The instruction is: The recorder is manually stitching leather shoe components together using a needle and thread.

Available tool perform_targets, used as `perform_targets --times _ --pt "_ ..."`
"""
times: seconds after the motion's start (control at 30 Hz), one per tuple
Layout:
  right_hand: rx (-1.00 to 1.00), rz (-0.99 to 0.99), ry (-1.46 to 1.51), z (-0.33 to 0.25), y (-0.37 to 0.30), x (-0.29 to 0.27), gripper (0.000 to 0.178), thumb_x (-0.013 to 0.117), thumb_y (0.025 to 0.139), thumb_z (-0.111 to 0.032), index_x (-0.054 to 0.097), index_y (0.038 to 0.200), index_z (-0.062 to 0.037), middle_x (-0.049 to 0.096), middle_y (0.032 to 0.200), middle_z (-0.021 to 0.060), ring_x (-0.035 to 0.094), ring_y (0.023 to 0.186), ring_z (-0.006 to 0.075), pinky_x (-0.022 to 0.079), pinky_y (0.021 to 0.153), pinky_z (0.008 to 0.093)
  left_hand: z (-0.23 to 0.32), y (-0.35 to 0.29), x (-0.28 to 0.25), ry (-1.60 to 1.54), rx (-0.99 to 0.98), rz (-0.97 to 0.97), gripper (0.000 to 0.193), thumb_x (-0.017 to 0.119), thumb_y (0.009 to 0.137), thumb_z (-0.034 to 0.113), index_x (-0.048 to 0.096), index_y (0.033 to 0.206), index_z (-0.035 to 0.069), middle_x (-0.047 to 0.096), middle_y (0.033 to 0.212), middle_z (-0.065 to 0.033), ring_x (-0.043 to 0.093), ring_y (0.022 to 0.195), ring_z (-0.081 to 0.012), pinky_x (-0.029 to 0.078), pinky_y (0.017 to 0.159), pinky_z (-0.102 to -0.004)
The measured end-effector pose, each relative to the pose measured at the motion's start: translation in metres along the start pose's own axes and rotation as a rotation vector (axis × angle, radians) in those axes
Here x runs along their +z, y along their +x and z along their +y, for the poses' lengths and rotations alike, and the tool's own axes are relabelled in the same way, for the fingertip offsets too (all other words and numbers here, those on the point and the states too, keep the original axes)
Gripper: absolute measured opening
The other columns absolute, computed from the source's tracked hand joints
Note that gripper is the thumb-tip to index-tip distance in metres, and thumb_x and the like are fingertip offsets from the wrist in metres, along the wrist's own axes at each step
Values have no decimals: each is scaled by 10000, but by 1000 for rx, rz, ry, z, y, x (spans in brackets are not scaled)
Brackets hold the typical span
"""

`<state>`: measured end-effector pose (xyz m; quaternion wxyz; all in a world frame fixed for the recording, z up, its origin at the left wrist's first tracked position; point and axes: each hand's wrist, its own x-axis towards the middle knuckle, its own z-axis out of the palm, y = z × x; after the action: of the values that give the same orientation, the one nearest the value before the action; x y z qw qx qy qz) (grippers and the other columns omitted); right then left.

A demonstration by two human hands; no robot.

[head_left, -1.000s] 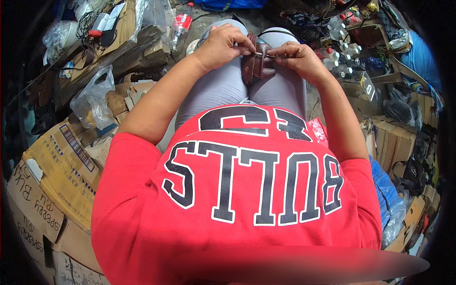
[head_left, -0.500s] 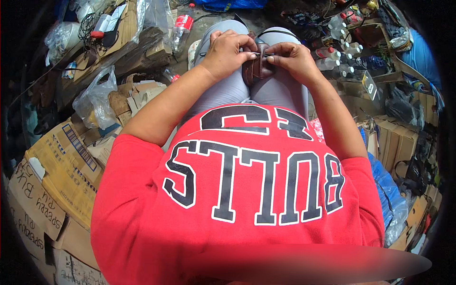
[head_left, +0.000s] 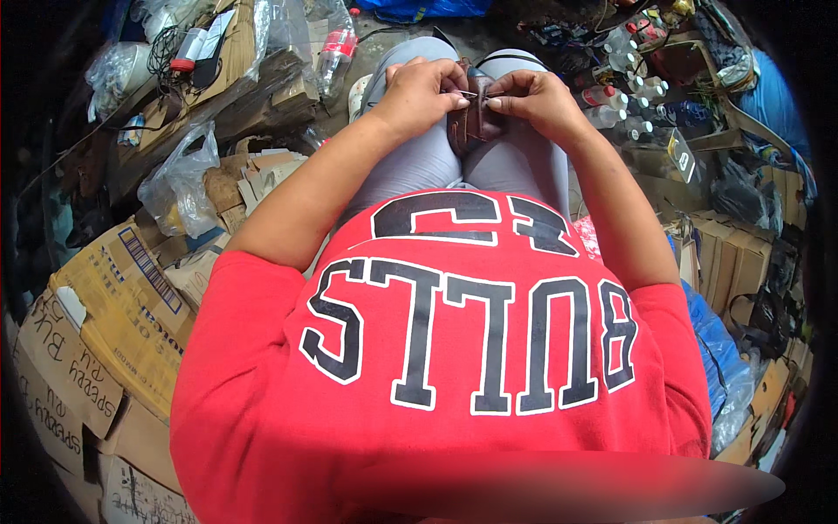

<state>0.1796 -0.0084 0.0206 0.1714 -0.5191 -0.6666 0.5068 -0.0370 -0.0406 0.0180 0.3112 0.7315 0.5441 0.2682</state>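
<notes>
A brown leather shoe [head_left: 476, 122] rests between my knees, over the grey trousers [head_left: 419, 157]. My left hand [head_left: 425, 94] is at its left side, thumb and forefinger pinched on a thin pale strand just above the leather. On the other side my right hand [head_left: 537, 103] also pinches, fingertips close to the shoe's upper. Something thin and light shows at those fingertips too; whether it is thread or a needle I cannot make out. My fingers cover part of the shoe. A dark strap [head_left: 515, 55] crosses my right knee.
Cardboard boxes [head_left: 122, 306] are stacked at the left, beside a clear plastic bag [head_left: 181, 179]. A red-labelled bottle [head_left: 336, 52] stands past my left knee. Several capped bottles [head_left: 604, 116] lie to the right. Blue plastic sheeting [head_left: 703, 336] lies by my right elbow.
Both hands keep their pinch at the shoe and have shifted only slightly. The shoe sits almost unchanged, and the whole view has moved a little.
</notes>
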Motion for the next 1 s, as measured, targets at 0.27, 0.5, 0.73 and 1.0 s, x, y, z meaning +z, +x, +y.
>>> perform_targets --times 0.27,0.5,0.73,1.0 --pt "-17 -117 122 -6 4 -4 149 772 759 -191 696 788 -66 653 719 -20 545 666 54 439 632 219 3 2 0 76 163 104 153 769 677 180 694 797 121 640 851 -11 541 965 -203 322 922 -391" --pt "-2 -92 196 -2 -17 -25 147 725 789 -173 639 782 -55 611 669 3 526 612 75 398 557 238 3 -11 -26 122 67 -35 108 723 742 186 655 802 128 603 831 -3 544 908 -205 282 904 -429" --pt "-404 -172 -1014 -60 -26 -15 110 554 847 -145 631 925 -148 674 820 71 639 819 257 389 817 415 35 -10 -30 608 354 -149 124 532 865 137 602 965 159 627 801 -61 593 903 -253 323 887 -462" --pt "-632 -100 -824 -34 -27 -18 68 540 842 -105 579 888 -137 627 723 68 617 772 279 402 817 401 16 -30 -46 522 338 -192 115 512 848 109 584 914 170 619 779 -49 602 841 -222 338 847 -421"
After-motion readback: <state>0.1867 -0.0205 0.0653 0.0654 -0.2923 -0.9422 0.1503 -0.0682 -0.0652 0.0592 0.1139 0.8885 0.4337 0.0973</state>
